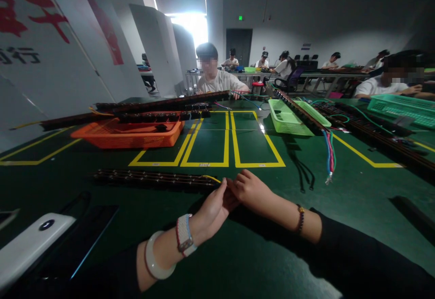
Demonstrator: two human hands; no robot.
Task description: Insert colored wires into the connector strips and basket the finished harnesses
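Note:
A long dark strip with thin metal lines along it lies flat on the green table. From its right end a yellow wire runs up to the fingertips of my left hand, which is closed on it. My right hand meets the left one, its fingers curled in a pinch. What sits between the right fingertips is hidden. A watch and a pale bangle are on my left wrist.
An orange basket bears more dark strips at left; a light green basket has one strip across it, with coloured wires hanging off. Yellow tape outlines boxes. A white device is near left. A person sits opposite.

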